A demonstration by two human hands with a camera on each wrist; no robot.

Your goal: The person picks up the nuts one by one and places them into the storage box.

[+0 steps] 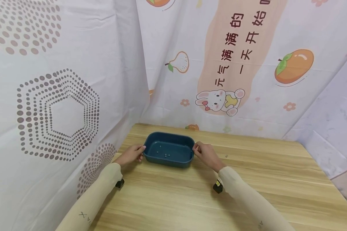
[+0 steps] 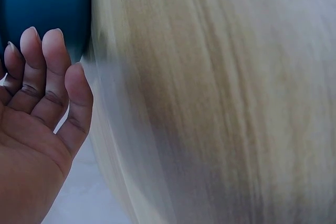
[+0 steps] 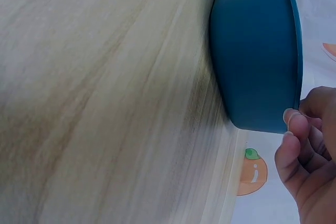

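A dark teal, rounded rectangular plastic basin (image 1: 168, 163) sits on the wooden table. Several tiny metallic-looking pieces (image 1: 165, 155) lie scattered on its floor, too small to identify. At the basin's left end, my left hand (image 1: 133, 152) holds the rim, thumb on top. The left wrist view shows that hand's (image 2: 39, 98) other fingers bent beside the outer wall, with the thumb mostly out of frame. My right hand (image 1: 205, 153) pinches the right end of the rim. In the right wrist view its fingertips (image 3: 294, 121) meet the rim's corner.
One more tiny piece (image 1: 226, 156) lies on the table (image 1: 266, 173), right of my right hand. Printed cloth (image 1: 173, 106) hangs behind the table, and another patterned cloth (image 1: 110, 96) hangs close along the left. A pale cloth (image 1: 329, 128) borders the right side.
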